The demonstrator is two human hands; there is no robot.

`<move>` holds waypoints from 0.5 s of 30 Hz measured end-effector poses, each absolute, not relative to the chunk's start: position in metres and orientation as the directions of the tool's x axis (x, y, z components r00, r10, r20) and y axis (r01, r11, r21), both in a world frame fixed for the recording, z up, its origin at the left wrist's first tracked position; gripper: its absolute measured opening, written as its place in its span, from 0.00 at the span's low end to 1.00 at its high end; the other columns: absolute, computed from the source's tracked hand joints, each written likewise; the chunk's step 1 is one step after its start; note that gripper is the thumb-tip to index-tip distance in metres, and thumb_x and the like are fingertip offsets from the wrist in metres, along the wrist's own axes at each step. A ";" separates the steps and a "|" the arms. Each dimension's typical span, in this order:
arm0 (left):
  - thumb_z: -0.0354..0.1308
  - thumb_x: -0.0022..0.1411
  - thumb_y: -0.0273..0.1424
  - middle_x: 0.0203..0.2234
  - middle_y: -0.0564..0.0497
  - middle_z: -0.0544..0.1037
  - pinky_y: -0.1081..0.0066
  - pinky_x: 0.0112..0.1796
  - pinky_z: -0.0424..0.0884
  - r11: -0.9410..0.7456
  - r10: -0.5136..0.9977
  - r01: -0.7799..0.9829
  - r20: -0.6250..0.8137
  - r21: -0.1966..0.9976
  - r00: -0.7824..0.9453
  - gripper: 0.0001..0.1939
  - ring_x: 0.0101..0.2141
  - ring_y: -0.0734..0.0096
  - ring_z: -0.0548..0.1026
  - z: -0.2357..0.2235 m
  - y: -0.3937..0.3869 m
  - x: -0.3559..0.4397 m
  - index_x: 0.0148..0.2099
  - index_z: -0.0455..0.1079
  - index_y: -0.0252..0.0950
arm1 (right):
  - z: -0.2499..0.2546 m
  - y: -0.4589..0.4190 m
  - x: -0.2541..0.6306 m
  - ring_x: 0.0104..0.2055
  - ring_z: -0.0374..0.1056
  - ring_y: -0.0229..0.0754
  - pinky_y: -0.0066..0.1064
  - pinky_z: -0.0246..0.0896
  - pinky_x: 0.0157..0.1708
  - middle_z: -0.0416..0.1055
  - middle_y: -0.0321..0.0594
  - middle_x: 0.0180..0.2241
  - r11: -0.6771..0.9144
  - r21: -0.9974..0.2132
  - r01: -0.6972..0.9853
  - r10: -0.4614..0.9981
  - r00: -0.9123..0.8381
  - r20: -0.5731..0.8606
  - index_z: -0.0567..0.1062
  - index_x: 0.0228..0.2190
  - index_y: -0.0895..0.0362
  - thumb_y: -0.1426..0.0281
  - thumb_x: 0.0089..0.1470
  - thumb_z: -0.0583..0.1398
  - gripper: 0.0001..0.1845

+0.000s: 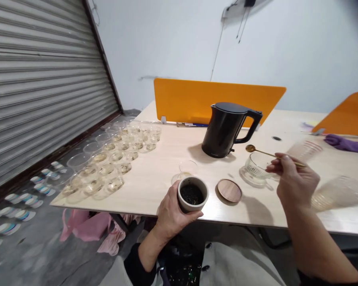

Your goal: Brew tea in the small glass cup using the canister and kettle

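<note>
My left hand is wrapped round a small pale canister, tilted toward me above the table's front edge. Dark loose tea leaves show inside it. Pinched in my right hand is a long-handled gold spoon, its bowl pointing left; what the bowl holds is too small to tell. Below and left of that hand stands a ribbed glass cup on a glass saucer. A round wooden lid lies between the canister and the glass cup. Behind the canister stands a clear plastic cup.
A black kettle stands before an orange divider. Several clear cups with a little pale liquid crowd the table's left end. Stacked plastic cups lie at right, with a purple cloth behind. Several small tubs sit on the floor.
</note>
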State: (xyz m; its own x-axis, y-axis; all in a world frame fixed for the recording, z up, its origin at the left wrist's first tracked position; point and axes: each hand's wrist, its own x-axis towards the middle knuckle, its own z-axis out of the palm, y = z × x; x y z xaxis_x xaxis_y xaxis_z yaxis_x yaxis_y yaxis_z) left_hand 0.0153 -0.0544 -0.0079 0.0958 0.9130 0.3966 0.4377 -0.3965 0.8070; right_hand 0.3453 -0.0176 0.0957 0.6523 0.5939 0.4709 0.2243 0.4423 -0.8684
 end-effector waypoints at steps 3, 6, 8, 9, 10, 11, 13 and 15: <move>0.75 0.46 0.46 0.58 0.40 0.73 0.45 0.58 0.71 -0.394 0.914 0.445 0.391 0.804 0.103 0.51 0.58 0.45 0.73 -0.007 -0.055 0.015 0.67 0.55 0.41 | 0.088 -0.020 0.381 0.28 0.69 0.43 0.36 0.64 0.30 0.75 0.40 0.28 0.333 -0.846 0.416 0.572 0.624 0.532 0.82 0.39 0.53 0.64 0.59 0.65 0.08; 0.75 0.48 0.46 0.59 0.40 0.73 0.46 0.58 0.71 -0.405 0.910 0.443 0.398 0.800 0.114 0.51 0.59 0.45 0.73 -0.006 -0.056 0.015 0.68 0.54 0.41 | 0.082 -0.017 0.399 0.29 0.67 0.45 0.37 0.57 0.32 0.74 0.38 0.23 0.107 -0.744 0.660 0.613 0.545 0.572 0.81 0.34 0.51 0.66 0.61 0.62 0.07; 0.75 0.48 0.46 0.60 0.40 0.72 0.46 0.58 0.70 -0.413 0.907 0.443 0.404 0.796 0.119 0.51 0.60 0.45 0.72 -0.006 -0.056 0.014 0.68 0.54 0.41 | 0.080 -0.012 0.403 0.27 0.64 0.44 0.37 0.52 0.33 0.70 0.38 0.20 -0.009 -0.673 0.740 0.637 0.523 0.566 0.79 0.27 0.54 0.70 0.57 0.63 0.07; 0.75 0.48 0.46 0.60 0.39 0.72 0.46 0.59 0.70 -0.416 0.905 0.444 0.409 0.793 0.118 0.51 0.60 0.45 0.72 -0.006 -0.056 0.014 0.68 0.54 0.41 | 0.080 -0.009 0.404 0.26 0.63 0.42 0.37 0.50 0.33 0.69 0.38 0.19 -0.032 -0.664 0.747 0.647 0.522 0.556 0.78 0.24 0.55 0.71 0.55 0.64 0.08; 0.75 0.48 0.46 0.60 0.39 0.72 0.45 0.59 0.70 -0.418 0.904 0.446 0.412 0.791 0.117 0.51 0.60 0.45 0.72 -0.007 -0.055 0.014 0.68 0.54 0.41 | 0.080 -0.005 0.405 0.25 0.62 0.41 0.37 0.50 0.33 0.69 0.38 0.19 -0.035 -0.673 0.739 0.654 0.526 0.544 0.78 0.22 0.56 0.72 0.53 0.64 0.09; 0.75 0.48 0.46 0.60 0.39 0.72 0.45 0.59 0.70 -0.419 0.903 0.449 0.414 0.789 0.115 0.52 0.60 0.45 0.72 -0.008 -0.055 0.015 0.68 0.54 0.40 | 0.079 -0.003 0.405 0.25 0.62 0.41 0.37 0.50 0.33 0.70 0.39 0.18 -0.029 -0.691 0.723 0.661 0.532 0.529 0.77 0.21 0.56 0.72 0.53 0.65 0.09; 0.75 0.48 0.46 0.60 0.39 0.72 0.45 0.59 0.70 -0.419 0.902 0.454 0.418 0.786 0.110 0.52 0.60 0.45 0.72 -0.008 -0.055 0.015 0.68 0.53 0.40 | 0.077 0.001 0.407 0.24 0.63 0.40 0.36 0.51 0.30 0.70 0.41 0.18 -0.004 -0.731 0.683 0.673 0.542 0.503 0.77 0.20 0.58 0.70 0.53 0.65 0.11; 0.75 0.48 0.46 0.60 0.39 0.72 0.46 0.59 0.70 -0.422 0.900 0.455 0.422 0.784 0.108 0.52 0.60 0.45 0.72 -0.009 -0.055 0.015 0.68 0.53 0.40 | 0.073 0.002 0.408 0.21 0.63 0.39 0.35 0.51 0.26 0.69 0.42 0.16 0.072 -0.768 0.637 0.686 0.527 0.502 0.77 0.21 0.59 0.67 0.54 0.64 0.13</move>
State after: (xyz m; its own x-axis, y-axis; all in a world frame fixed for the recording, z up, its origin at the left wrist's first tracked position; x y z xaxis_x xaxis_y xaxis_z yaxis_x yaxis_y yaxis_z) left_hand 0.0148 -0.0551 -0.0087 0.1076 0.9002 0.4220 0.4551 -0.4220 0.7841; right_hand 0.4082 0.0020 0.0730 0.5274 0.6858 0.5016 0.6366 0.0720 -0.7678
